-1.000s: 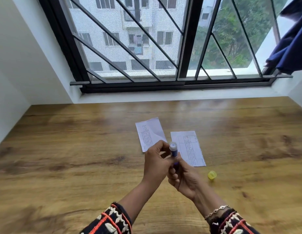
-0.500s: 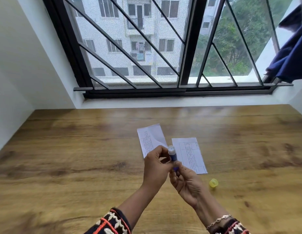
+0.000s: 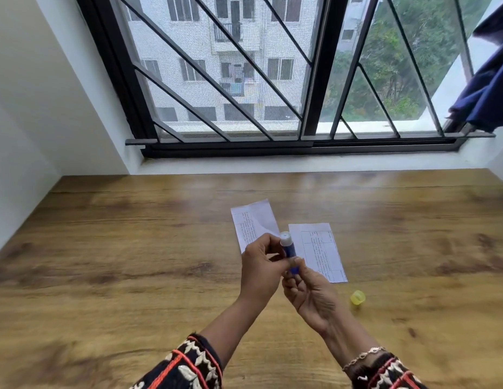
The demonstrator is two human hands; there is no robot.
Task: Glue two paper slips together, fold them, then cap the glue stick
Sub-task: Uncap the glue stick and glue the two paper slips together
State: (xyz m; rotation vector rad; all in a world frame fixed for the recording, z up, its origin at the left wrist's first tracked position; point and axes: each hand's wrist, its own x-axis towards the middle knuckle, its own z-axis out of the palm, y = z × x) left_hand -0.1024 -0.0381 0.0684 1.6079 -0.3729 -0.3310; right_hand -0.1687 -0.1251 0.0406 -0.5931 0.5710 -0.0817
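Overhead, head view: left hand and right hand both curl fingers round uncapped blue glue stick, upright above wooden table. Two paper slips flat behind hands. Yellow cap on table, right of hands.

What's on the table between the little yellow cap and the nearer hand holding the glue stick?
Nothing: the head view shows only bare wooden tabletop between the yellow cap and the right hand, which pinches the base of the glue stick.
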